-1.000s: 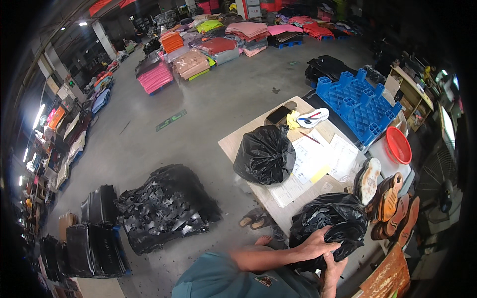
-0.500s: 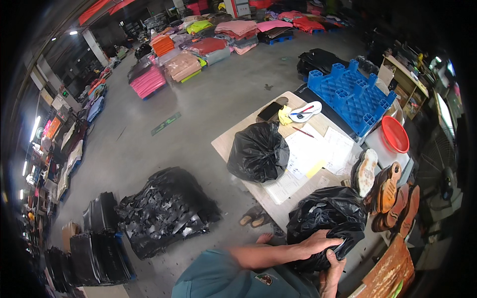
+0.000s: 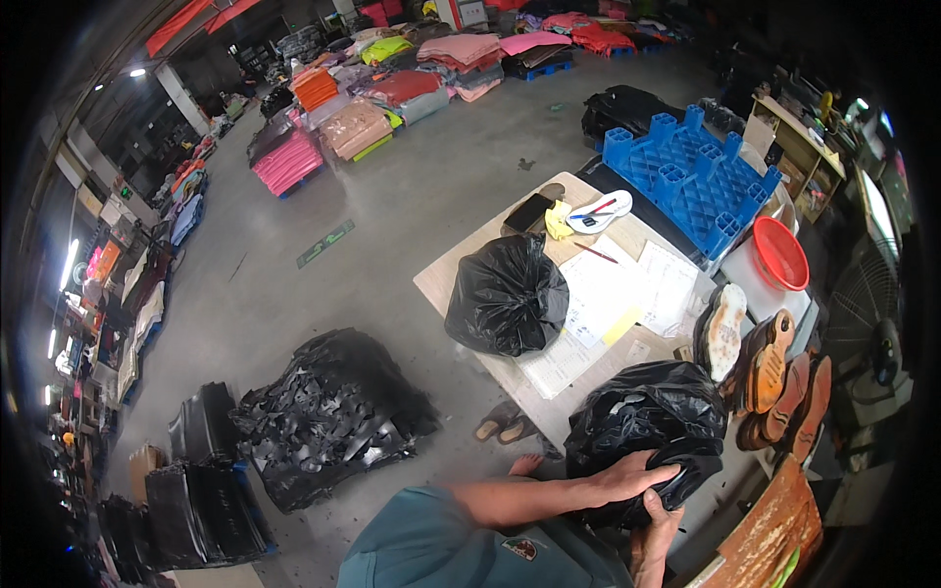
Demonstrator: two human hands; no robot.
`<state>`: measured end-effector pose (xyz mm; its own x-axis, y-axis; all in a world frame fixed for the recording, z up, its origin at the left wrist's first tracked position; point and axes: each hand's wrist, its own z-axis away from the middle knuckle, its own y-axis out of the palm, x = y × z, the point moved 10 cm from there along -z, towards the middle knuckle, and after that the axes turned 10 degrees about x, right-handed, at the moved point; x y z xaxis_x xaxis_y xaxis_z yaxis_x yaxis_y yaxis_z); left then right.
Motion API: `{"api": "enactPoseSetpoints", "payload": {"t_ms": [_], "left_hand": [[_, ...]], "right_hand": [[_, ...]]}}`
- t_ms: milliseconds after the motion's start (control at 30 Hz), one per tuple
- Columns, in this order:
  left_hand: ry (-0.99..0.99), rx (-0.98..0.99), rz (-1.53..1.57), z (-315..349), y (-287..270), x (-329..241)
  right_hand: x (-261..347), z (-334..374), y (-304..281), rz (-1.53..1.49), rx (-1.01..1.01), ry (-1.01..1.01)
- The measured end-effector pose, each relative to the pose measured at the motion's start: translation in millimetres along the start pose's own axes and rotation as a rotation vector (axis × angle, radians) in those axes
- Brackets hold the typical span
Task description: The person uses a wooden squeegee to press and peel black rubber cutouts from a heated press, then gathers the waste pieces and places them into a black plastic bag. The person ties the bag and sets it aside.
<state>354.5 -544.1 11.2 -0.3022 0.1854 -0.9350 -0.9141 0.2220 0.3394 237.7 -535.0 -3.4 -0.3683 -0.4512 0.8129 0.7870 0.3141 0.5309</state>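
Observation:
A black plastic bag, bulging and crumpled, sits on the near right part of the table. My left hand reaches across from the left, its fingers pinching the bag's near right side. Just below it, my right hand comes up from the lower edge with fingers closed on the same part of the bag. Between the hands a smooth dark fold bulges out; whether it is all bag or something inside cannot be made out. Farther off on the table stands a second black plastic bag, gathered at its top, touched by neither hand.
Papers, a phone and a white sole lie on the table. Brown soles stand at its right, near a red basin and blue pallet. Black scraps are heaped on the floor at left.
The bag's fold between my hands has become broader and smoother, and a pale spot at my left fingertips no longer shows. Both hands stay on the bag; the view has shifted slightly.

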Motion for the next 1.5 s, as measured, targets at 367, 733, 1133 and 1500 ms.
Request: {"api": "enactPoseSetpoints", "payload": {"t_ms": [367, 733, 1133, 1500], "left_hand": [[-0.042, -0.044, 0.069, 3.7, -26.8, 4.6], [-0.193, -0.604, -1.379, 44.5, -138.7, -77.9], [-0.137, -0.620, -0.723, 50.1, -198.8, -12.4], [0.057, -0.632, -0.551, 50.0, -172.5, -25.1]], "right_hand": [[20.1, 14.5, -9.0, -0.060, -0.096, -0.036], [22.4, 21.0, -11.5, -0.166, -0.177, 0.124], [-39.6, 6.0, 23.5, -0.311, 0.028, 0.543], [-70.1, -26.3, 35.3, -0.575, 0.031, 0.644]]}}
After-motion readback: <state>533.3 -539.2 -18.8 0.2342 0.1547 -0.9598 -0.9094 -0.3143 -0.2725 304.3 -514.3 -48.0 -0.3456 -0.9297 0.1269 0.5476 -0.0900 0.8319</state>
